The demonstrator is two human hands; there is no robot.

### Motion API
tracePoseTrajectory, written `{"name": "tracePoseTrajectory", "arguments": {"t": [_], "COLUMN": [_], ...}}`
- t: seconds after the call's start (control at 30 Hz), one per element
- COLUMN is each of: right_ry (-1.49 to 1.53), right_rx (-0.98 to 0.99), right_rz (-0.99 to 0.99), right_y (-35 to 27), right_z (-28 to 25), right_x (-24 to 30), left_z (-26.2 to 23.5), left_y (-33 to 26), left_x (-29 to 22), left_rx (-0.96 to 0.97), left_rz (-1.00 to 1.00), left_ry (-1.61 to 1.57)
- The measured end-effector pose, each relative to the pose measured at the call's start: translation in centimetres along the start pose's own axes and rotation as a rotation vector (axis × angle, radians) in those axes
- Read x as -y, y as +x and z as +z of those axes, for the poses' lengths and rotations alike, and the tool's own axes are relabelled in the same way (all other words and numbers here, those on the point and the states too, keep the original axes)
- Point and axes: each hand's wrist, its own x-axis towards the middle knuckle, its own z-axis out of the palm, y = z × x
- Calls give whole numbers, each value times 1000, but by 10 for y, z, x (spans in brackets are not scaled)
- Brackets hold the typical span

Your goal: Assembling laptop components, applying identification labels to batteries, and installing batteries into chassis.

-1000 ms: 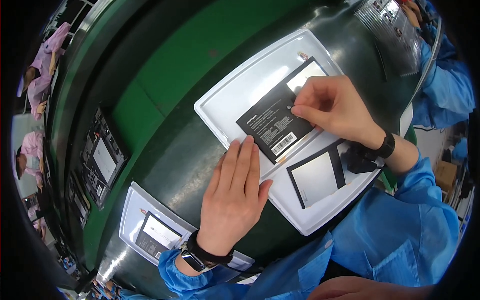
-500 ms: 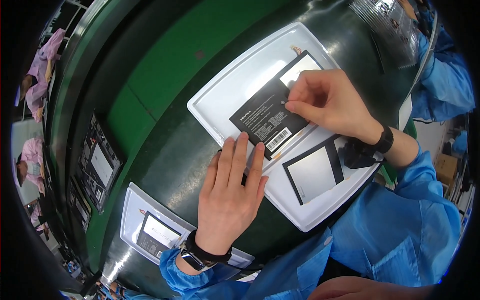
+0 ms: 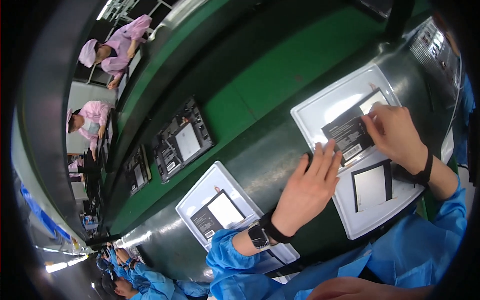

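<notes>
A flat black battery pack with white print and a barcode label lies in a white plastic tray. My left hand is spread, its fingertips resting along the pack's near left edge. Over the pack's right part, my right hand has thumb and forefinger pressed together at its surface; whatever they pinch is too small to make out. Closer to me, a second battery pack shows a silver face with black borders in a white tray section, partly below my right wrist.
Another white tray holds a battery pack left of my forearm. Opened laptop bases sit on the green conveyor. Stacked clear plastic trays stand far right. People in pink work across the line; others in blue sit lower left.
The view has swung left, so trays and hands appear farther right and more of the conveyor shows. Both hands stay at the same battery pack.
</notes>
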Motion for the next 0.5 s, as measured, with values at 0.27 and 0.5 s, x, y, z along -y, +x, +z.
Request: {"name": "tracePoseTrajectory", "arguments": {"t": [0.27,0.5], "right_ry": [-278,-425], "right_rx": [449,522], "right_rz": [-568,-484], "right_y": [-9,-13], "right_z": [-9,-2], "right_x": [39,24], "left_z": [5,11], "left_y": [-6,-14], "left_x": [7,5], "left_rx": [-50,-104], "left_rz": [22,15], "left_ry": [83,158]}}
